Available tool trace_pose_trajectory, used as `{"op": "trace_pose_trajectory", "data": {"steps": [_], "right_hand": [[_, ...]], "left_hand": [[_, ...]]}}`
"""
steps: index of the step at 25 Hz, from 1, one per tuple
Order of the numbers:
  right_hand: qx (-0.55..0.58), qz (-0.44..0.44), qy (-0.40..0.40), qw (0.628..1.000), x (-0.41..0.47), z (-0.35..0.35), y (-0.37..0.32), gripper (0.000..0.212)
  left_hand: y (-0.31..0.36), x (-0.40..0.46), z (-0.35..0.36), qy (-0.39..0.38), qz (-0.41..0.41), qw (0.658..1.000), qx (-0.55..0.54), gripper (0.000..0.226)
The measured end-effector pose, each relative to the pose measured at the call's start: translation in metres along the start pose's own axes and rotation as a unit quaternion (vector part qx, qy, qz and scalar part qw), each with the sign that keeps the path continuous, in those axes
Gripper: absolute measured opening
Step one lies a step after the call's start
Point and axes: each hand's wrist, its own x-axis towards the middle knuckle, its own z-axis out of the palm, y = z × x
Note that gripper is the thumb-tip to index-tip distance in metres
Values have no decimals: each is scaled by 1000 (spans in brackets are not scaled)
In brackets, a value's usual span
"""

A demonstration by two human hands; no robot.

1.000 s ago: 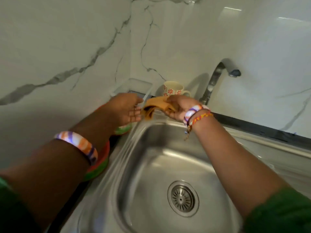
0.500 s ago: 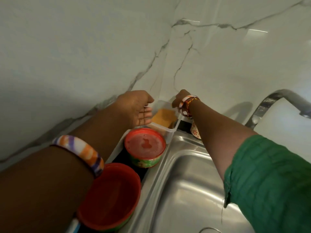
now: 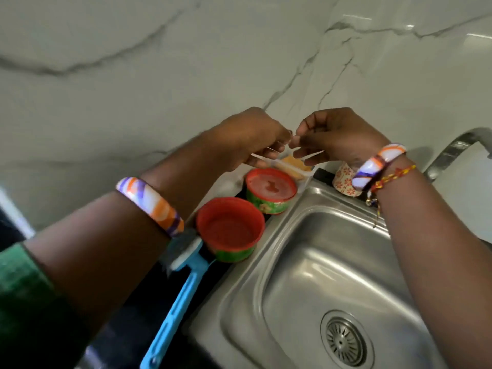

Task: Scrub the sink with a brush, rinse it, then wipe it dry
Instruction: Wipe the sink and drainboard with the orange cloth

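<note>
Hands now together over clear box (image 3: 298,169), red tubs (image 3: 229,230) beside.

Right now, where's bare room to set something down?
Free: the sink basin floor, bare around the drain. Crowded: the counter strip left of the sink, holding the blue brush, two red tubs and the clear box under both hands; floral cup behind.
</note>
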Motion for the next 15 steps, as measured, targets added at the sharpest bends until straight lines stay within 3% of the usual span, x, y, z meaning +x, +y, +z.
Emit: {"op": "trace_pose_trajectory", "data": {"steps": [3, 6, 9, 11, 15], "right_hand": [[21, -29, -51, 998, -48, 27, -26, 21], [-1, 1, -142, 990, -90, 66, -20, 17], [-20, 93, -260, 961, -134, 126, 10, 18], [-23, 135, -238, 962, -149, 165, 28, 23], [-8, 150, -118, 982, -144, 213, 40, 26]], "left_hand": [[-11, -48, -12, 23, 23, 995, 97, 16], [-45, -101, -20, 78, 38, 981, 171, 17], [-95, -146, -14, 75, -26, 931, 355, 26], [-127, -164, -5, 73, -65, 889, 448, 33], [-160, -177, 5, 105, -60, 889, 442, 24]]}}
